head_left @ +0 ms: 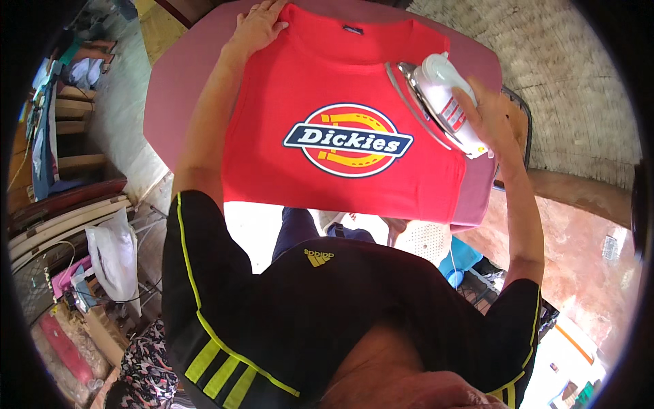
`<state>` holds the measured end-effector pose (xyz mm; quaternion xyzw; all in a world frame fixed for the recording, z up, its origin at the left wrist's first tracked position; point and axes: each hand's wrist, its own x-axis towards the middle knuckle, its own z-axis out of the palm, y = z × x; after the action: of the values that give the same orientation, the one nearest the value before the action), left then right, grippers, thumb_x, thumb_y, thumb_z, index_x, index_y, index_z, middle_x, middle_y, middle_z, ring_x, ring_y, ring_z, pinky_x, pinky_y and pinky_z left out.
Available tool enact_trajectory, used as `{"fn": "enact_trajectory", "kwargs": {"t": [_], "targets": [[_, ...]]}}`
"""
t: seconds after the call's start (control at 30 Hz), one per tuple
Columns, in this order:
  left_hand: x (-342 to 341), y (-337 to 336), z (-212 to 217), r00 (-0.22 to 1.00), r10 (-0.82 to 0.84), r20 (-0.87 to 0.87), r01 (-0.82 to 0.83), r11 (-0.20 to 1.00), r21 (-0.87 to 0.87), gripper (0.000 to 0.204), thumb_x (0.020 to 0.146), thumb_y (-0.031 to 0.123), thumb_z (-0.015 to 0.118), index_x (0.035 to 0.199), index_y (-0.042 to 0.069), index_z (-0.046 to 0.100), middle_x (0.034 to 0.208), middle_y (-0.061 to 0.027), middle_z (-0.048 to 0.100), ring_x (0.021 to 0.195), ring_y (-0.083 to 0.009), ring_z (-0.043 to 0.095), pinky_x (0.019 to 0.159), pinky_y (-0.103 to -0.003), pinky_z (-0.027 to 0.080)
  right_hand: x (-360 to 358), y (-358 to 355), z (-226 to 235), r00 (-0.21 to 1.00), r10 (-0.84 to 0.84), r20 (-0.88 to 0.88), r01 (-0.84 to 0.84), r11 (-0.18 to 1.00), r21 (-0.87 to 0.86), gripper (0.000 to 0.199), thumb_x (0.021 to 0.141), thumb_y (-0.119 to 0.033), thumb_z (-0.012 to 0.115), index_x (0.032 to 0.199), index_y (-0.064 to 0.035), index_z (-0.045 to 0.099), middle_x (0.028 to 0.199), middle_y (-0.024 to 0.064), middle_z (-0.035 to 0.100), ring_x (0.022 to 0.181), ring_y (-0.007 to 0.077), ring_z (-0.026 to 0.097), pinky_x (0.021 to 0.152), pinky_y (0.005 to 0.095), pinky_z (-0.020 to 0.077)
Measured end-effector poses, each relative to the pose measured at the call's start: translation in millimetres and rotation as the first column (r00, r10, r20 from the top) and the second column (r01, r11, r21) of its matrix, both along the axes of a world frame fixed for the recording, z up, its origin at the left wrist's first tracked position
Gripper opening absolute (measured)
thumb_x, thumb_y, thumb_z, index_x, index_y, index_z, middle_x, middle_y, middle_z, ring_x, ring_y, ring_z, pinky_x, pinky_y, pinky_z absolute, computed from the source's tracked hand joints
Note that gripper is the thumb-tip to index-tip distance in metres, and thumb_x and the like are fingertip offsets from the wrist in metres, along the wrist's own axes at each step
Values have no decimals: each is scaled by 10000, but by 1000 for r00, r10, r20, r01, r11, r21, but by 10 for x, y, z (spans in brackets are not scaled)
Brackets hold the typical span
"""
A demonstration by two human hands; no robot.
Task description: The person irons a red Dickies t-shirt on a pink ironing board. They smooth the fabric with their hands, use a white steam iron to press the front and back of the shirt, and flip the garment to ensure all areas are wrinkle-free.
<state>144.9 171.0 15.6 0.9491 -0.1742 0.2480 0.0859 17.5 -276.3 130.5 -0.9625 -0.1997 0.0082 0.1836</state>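
Observation:
A red sleeveless shirt [266,102] lies spread over a board with a mauve cover [178,102]; a round printed emblem fills its middle. At the shirt's far left shoulder, my left hand [257,28] rests on the cloth, thumb apart from the stretched fingers. My right hand [482,114] is wrapped round the handle of a white clothes iron [439,85]. The iron is over the shirt's right side, tilted with its shiny soleplate edge facing the emblem. Whether the soleplate touches the cloth there I cannot tell. The shirt's lower hem hangs at the board's near edge.
A white plastic bag [114,252] hangs among clutter at the left. Farther back on that side stands a wooden shelf [75,126]. A woven mat-like surface [545,75] is at the far right. Below the board's near right edge is a blue object [464,258].

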Motion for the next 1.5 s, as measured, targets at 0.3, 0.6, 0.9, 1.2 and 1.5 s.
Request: {"fn": "enact_trajectory", "kwargs": {"t": [0.3, 0.6, 0.9, 1.2, 1.5], "targets": [[768, 374, -17, 810, -472, -349, 384, 876, -294, 413, 881, 397, 675, 1079, 36, 639, 1074, -216, 655, 1046, -366, 615, 911, -428, 478, 211, 553, 181, 996, 70, 62, -76, 992, 100, 267, 949, -294, 641, 1064, -53, 628, 784, 194, 665, 699, 349, 671, 615, 404, 501], [701, 265, 158, 886, -328, -327, 264, 938, -226, 333, 945, 354, 603, 907, 32, 679, 877, -204, 686, 850, -395, 658, 733, -465, 514, 669, 2022, 78, 986, 166, 2, -166, 986, 22, 367, 973, -398, 592, 1056, -42, 570, 745, 200, 637, 661, 372, 648, 577, 437, 494], [491, 638, -150, 980, -194, -38, 159, 887, -434, 281, 966, 266, 546, 927, 6, 644, 846, -237, 659, 860, -404, 648, 767, -463, 519, 1078, 2654, -265, 989, -118, 85, 86, 947, 310, 369, 988, -338, 550, 1034, 28, 537, 814, 318, 633, 791, 515, 623, 654, 566, 488], [273, 693, -262, 990, -140, -3, 121, 867, -482, 61, 809, 57, 600, 860, 49, 632, 878, -181, 639, 862, -388, 625, 771, -464, 508, 1261, 2745, -338, 992, -128, -17, 126, 927, 353, 421, 1000, -371, 519, 981, 49, 521, 870, 337, 618, 857, 497, 629, 727, 544, 493], [272, 729, -253, 984, -168, -53, 114, 837, -535, 81, 817, 88, 620, 867, 28, 641, 880, -194, 642, 872, -396, 626, 781, -462, 507, 1215, 2930, -536, 980, -128, 155, 70, 940, 335, 459, 994, -417, 520, 987, 42, 532, 926, 319, 620, 955, 462, 622, 778, 473, 490]]}}
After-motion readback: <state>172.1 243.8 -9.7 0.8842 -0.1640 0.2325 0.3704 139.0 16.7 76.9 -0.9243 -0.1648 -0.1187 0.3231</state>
